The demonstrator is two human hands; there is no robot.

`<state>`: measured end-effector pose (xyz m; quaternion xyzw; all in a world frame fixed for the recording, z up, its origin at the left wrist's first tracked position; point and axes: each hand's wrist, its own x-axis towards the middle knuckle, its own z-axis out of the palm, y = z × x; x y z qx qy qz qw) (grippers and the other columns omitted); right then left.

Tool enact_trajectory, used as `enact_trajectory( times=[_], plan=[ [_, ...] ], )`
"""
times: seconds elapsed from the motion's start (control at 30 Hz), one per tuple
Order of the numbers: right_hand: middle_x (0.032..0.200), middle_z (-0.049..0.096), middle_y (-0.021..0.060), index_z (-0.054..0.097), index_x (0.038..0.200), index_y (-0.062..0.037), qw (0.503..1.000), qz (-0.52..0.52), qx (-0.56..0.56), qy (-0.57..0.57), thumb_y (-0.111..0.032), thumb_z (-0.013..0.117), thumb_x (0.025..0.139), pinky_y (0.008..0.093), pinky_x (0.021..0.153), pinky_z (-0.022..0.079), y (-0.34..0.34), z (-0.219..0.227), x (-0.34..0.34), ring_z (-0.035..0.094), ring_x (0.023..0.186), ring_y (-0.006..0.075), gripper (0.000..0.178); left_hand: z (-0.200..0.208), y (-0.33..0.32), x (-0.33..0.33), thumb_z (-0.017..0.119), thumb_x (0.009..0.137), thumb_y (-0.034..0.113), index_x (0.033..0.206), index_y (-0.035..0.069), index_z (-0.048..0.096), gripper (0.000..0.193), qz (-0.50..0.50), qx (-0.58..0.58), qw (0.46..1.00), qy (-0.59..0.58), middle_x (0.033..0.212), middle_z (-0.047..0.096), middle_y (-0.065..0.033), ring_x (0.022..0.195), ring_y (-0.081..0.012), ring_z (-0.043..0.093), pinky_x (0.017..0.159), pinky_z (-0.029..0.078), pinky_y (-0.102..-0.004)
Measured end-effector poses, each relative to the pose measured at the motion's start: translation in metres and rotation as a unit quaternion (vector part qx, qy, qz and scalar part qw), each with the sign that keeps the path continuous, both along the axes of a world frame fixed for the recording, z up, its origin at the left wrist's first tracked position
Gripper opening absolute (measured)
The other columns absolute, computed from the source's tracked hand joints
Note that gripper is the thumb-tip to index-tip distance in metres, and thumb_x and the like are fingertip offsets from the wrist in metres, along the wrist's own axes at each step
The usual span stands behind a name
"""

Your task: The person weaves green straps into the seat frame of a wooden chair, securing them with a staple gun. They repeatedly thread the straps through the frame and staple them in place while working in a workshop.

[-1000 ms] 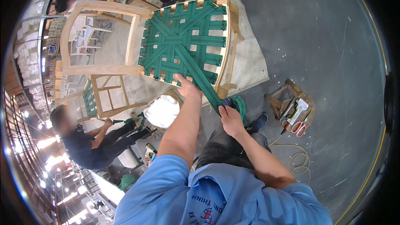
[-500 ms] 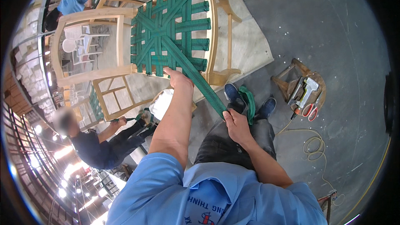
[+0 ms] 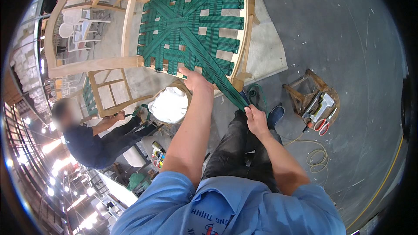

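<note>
Seat webbing (image 3: 178, 22), upper centre, is looking mostly woven; right hand (image 3: 257, 121) is gripping one unfastened strap (image 3: 222, 77); left hand (image 3: 198, 82) is touching seat edge, grip unclear.

Seeing pale wooden chair (image 3: 129, 28) with back (image 3: 50, 37) at left and green webbing (image 3: 177, 22) criss-crossed over seat (image 3: 247, 24), plus green strap (image 3: 215, 70) stretched diagonally past near edge.

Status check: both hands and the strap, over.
Left hand at near edge of woven chair seat. Right hand gripping green strap, stretched straight off the seat. Nothing seen blocking the strap.
</note>
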<state>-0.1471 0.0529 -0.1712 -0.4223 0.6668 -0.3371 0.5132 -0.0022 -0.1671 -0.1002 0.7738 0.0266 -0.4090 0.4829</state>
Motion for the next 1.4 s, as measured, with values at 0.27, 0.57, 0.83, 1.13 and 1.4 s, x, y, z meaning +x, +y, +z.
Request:
enact_trajectory(
  times=[0.27, 0.57, 0.83, 1.13, 1.4],
  plan=[
    [0.091, 0.070, 0.0253, 0.065, 0.113, -0.0054, 0.998, 0.057, 0.008, 0.030, -0.031, 0.056, 0.106, 0.0574, 0.078, 0.052, -0.058, -0.054, 0.006, 0.067, 0.092, 0.0492, 0.028, -0.027, 0.092, 0.034, 0.046, 0.109, 0.055, 0.149, 0.010, 0.048, 0.060, -0.198, -0.089, 0.975, 0.048, 0.130, 0.062, -0.0039, 0.107, -0.0206, 0.062, 0.091, 0.049, -0.0402],
    [0.098, 0.074, 0.0104, 0.065, 0.122, -0.0054, 0.996, 0.058, -0.012, -0.072, -0.020, 0.064, 0.103, 0.0351, 0.080, 0.055, -0.043, -0.093, 0.016, 0.070, 0.088, 0.0269, 0.024, -0.054, 0.127, -0.044, 0.056, 0.103, 0.059, 0.089, -0.004, 0.078, 0.068, -0.613, 0.188, 0.725, -0.252, 0.084, 0.075, -0.0263, 0.084, -0.0420, 0.075, 0.076, 0.054, -0.0516],
    [0.085, 0.068, 0.0250, 0.059, 0.111, -0.0086, 0.994, 0.083, -0.070, -0.003, -0.044, 0.050, 0.107, 0.0556, 0.069, 0.052, -0.037, -0.078, 0.008, 0.066, 0.086, 0.0483, 0.037, -0.050, 0.119, -0.046, 0.029, 0.112, 0.045, 0.079, -0.003, 0.076, 0.074, -0.765, 0.187, 0.431, -0.440, 0.083, 0.074, -0.0283, 0.088, -0.0451, 0.074, 0.081, 0.058, -0.0535],
    [0.119, 0.071, 0.0171, 0.073, 0.118, -0.0057, 0.898, -0.159, 0.031, 0.409, -0.020, 0.071, 0.088, 0.0496, 0.095, 0.053, 0.062, -0.052, -0.183, 0.067, 0.109, 0.0392, 0.033, -0.057, 0.111, -0.026, 0.036, 0.109, 0.048, 0.105, 0.000, 0.076, 0.062, -0.745, 0.269, 0.443, -0.420, 0.102, 0.075, -0.0283, 0.099, -0.0443, 0.074, 0.090, 0.058, -0.0543],
    [0.117, 0.073, 0.0278, 0.069, 0.122, 0.0039, 0.881, -0.202, 0.322, 0.283, -0.034, 0.082, 0.084, 0.0505, 0.095, 0.052, 0.079, -0.095, -0.289, 0.069, 0.110, 0.0449, 0.056, -0.042, 0.107, -0.019, 0.040, 0.109, 0.047, 0.094, 0.004, 0.078, 0.060, -0.793, 0.161, 0.391, -0.438, 0.089, 0.077, -0.0196, 0.091, -0.0400, 0.076, 0.083, 0.060, -0.0527]
  ],
)
